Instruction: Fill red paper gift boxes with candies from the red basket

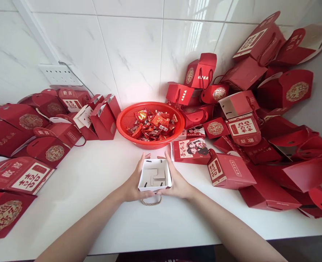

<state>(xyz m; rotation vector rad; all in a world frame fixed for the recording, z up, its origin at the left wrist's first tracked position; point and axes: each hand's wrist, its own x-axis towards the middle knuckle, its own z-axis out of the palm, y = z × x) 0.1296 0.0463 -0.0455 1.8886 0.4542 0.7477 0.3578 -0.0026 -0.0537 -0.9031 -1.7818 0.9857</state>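
A small open gift box (155,174) with a white inside stands on the white counter (101,182) in front of me. My left hand (135,183) cups its left side and my right hand (177,182) cups its right side, fingers wrapped round the walls. A cord handle (151,202) hangs out under the box's near edge. Just behind the box sits a red plastic basket (125,122) filled with red wrapped candies (152,125).
Several red gift boxes (228,169) are heaped to the right, up against the tiled wall. More red boxes (27,174) lie and stand on the left. A wall socket (59,74) with a cable is at the back left. The counter's front edge runs below my forearms.
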